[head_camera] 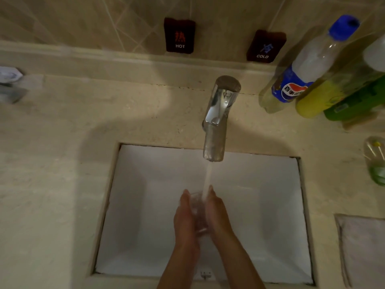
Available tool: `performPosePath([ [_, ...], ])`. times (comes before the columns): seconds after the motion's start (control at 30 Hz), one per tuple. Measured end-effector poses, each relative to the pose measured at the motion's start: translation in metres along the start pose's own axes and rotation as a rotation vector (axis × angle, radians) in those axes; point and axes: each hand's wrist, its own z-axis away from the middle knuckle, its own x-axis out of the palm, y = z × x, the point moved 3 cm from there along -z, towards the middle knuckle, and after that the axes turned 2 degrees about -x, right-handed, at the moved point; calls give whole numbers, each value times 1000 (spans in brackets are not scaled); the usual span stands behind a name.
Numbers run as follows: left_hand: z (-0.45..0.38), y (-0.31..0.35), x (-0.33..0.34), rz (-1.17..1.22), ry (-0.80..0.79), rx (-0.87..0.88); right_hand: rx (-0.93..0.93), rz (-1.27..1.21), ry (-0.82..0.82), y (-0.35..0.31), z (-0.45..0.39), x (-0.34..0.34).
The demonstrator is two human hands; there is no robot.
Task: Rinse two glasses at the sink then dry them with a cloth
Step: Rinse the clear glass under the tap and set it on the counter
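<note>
One clear glass (198,213) between two hands, left hand (185,220) and right hand (218,215), one chrome faucet (218,117), one white sink (145,205), two wall labels, HOT label (179,35) and COLD label (265,46), one folded cloth (362,247), one blue-capped Pepsi bottle (312,63), one yellow bottle (318,99), one green bottle (358,103)

Single head cam, worn above the sink (133,205), aimed fwd and steeply down. Faucet (216,122) sits centre-frame, close below; wall tiles beyond it, counter both sides. Wide-angle; no 2nd view.
</note>
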Motion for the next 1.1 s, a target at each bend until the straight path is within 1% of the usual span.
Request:
performPosePath([
  [0.07,-3,1,-3,72,-22,-10,2,59,-50,4,-5,2],
  [0.1,-5,-1,-4,100,-29,-19,5,79,-46,10,-5,2],
  [0.17,-7,-3,-5,124,-19,-21,2,38,-31,18,3,0],
  [0.23,-7,-3,-4,132,25,27,-92,38,-17,18,20,-2],
  [0.33,-3,-1,-2,105,-15,49,-239,154,8,19,39,3],
  [0.4,-5,-1,-2,67,-62,34,-259,262,76,13,41,4],
  [0.47,-6,1,-2,2,-39,40,-216,277,105,4,35,0],
  [0.5,-5,3,-1,-27,-15,23,-171,233,93,0,29,-2],
  [0.57,-3,4,0,11,-5,-15,-91,161,29,-9,20,-4],
  [0.6,-4,1,0,55,-31,-42,-22,114,30,-8,13,-5],
  [0.67,-2,-5,-4,88,-86,-74,97,-54,38,-5,6,-5],
  [0.7,-1,-8,-7,97,-130,-87,103,-109,47,-3,6,-5],
  [0.73,-3,-10,-9,112,-183,-92,73,-123,38,-2,6,-6],
  [0.8,-4,-10,-11,112,-251,-83,-35,-72,24,2,15,-9],
  [0.87,-3,-10,-9,121,-273,-91,-112,-4,-15,11,26,-10],
  [0.93,-5,-11,-7,97,-225,-63,-169,55,-47,18,34,-7],
  [1.03,-5,-8,-7,1,-156,62,-308,166,-49,20,46,-1],
  [1.1,-8,-3,-8,-108,-129,165,-333,220,-31,24,49,3],
])
